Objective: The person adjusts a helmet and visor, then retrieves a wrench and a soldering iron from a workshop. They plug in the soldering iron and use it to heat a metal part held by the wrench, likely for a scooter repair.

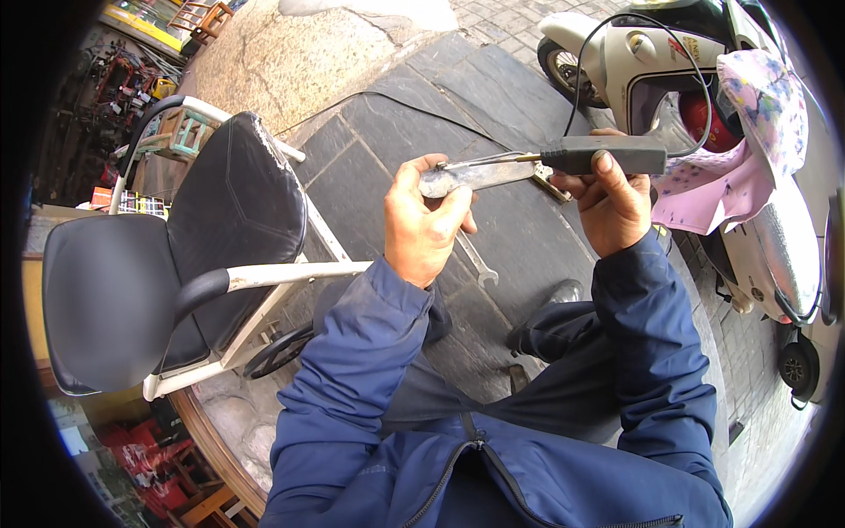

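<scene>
My left hand (422,220) pinches a flat, dull grey metal piece (495,178) with a rounded end. My right hand (618,195) grips a black corded tool (572,156) with a block-shaped handle, thumb on its near side. Thin metal prongs stick out of the tool's left end and lie along the top of the metal piece; whether they touch it I cannot tell. From the handle's right end a black cable (706,114) loops up. An open-end wrench (482,264) shows below my left hand, by the paving.
A black chair with white arms (231,194) stands at my left. At the right is a white scooter (620,66) with a pink patterned cover (748,150). Another cable (396,99) crosses the dark paving slabs (352,176). Wooden stools and parts lie far left.
</scene>
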A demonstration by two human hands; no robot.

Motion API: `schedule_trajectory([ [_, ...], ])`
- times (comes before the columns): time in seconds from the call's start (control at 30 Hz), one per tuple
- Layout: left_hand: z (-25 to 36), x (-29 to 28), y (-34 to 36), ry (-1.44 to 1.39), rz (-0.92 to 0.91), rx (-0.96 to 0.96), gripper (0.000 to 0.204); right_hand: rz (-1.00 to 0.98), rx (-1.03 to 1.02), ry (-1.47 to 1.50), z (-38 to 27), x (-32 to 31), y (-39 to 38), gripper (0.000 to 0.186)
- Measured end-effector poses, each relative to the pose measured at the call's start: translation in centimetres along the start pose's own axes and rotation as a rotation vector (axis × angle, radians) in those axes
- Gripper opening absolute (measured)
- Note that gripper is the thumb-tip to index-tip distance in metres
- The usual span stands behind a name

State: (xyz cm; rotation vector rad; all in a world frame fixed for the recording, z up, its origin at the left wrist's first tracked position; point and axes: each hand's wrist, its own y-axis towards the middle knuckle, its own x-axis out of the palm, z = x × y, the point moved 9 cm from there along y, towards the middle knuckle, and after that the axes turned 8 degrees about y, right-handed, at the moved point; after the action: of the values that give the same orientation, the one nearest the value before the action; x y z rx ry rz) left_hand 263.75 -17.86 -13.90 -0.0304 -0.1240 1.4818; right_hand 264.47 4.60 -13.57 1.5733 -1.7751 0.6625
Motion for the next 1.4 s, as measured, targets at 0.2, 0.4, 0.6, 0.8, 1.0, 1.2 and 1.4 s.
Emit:
schedule_trajectory([
  [0.2,0.0,-0.1,0.0,-0.014,0.007,0.006,0.042,-0.024,-0.022,-0.007,0.0,0.5,-0.2,0.041],
  [0.4,-0.1,-0.1,0.1,-0.023,0.004,0.014,0.042,-0.018,-0.012,-0.007,0.1,0.5,-0.3,0.043],
  [0.6,-0.3,-0.2,0.2,-0.021,0.001,0.01,0.042,-0.019,-0.017,-0.044,-0.1,0.8,-0.8,0.048],
  [0.8,-0.2,-0.3,0.1,-0.013,0.009,0.014,0.041,-0.022,-0.083,-0.079,-0.7,1.5,-1.9,0.055],
  [1.0,-0.2,-0.3,0.1,0.0,0.01,0.005,0.041,-0.046,-0.089,-0.148,-0.9,1.5,-2.4,0.06],
  [1.2,-0.2,-0.3,0.1,-0.014,0.011,0.008,0.042,-0.072,-0.159,-0.281,-1.3,1.9,-3.1,0.062],
  [1.4,-0.4,-0.3,0.1,-0.094,-0.001,-0.01,0.042,-0.127,-0.21,-0.332,-1.9,2.7,-3.5,0.061],
])
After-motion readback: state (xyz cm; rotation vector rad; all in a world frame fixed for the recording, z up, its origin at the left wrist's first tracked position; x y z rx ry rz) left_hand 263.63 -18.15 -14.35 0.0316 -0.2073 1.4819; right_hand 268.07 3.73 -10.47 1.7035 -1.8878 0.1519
